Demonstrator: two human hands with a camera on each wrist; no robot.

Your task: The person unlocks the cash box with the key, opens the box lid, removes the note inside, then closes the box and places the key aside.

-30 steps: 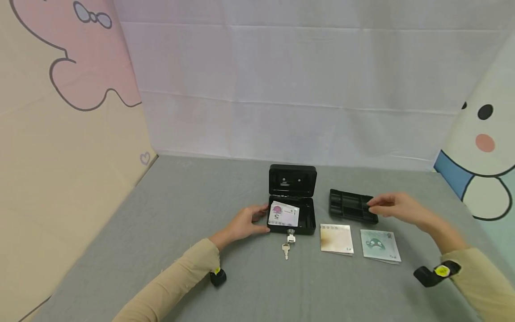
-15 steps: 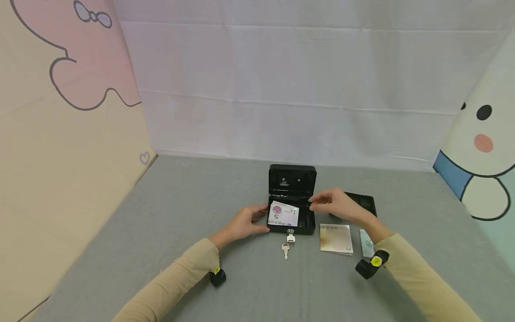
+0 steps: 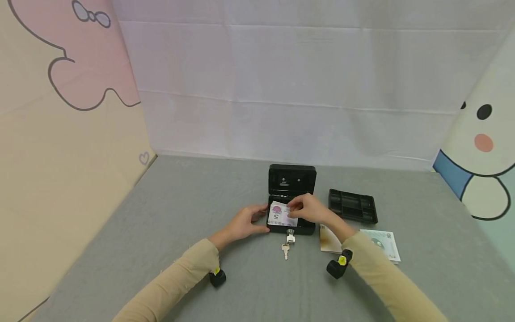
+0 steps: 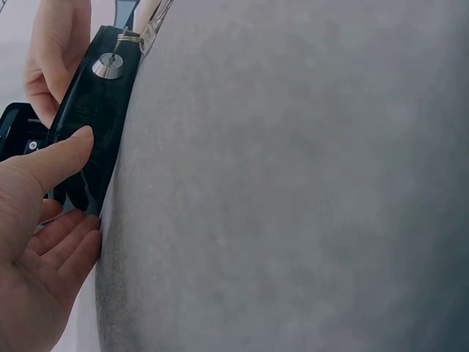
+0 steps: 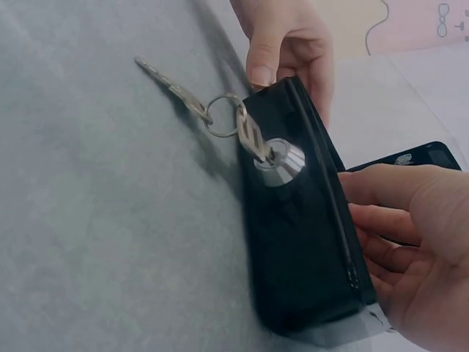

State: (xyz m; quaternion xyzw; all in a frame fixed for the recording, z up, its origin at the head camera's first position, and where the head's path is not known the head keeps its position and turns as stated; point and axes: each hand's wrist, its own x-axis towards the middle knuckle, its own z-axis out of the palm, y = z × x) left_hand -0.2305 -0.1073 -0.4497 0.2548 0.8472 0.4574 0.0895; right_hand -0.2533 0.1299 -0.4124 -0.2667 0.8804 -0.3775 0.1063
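Note:
A black cash box (image 3: 304, 229) stands with its lid (image 3: 293, 180) raised. A stack of banknotes (image 3: 277, 218), its top note marked 5, lies in the left part of it. My left hand (image 3: 243, 224) rests against the box's front left corner, thumb on the front wall and fingers along the side. Above the notes, my right hand (image 3: 313, 210) reaches in with bent fingers; thumb and forefinger tips look apart over the stack's right edge. The right wrist view hides those tips behind the box wall. A key (image 5: 253, 139) sits in the front lock, and a second key (image 5: 176, 92) hangs from its ring.
To the right of the box lies a black compartment tray (image 3: 352, 206). Nearer me are brownish banknotes (image 3: 329, 241), partly covered by my right forearm, and greenish banknotes (image 3: 387, 245). A grey cloth (image 3: 209, 188) covers the table; a pale curtain hangs behind.
My right hand has moved left from the compartment tray into the cash box, over the banknotes. The tray stays where it was. My left hand has not moved.

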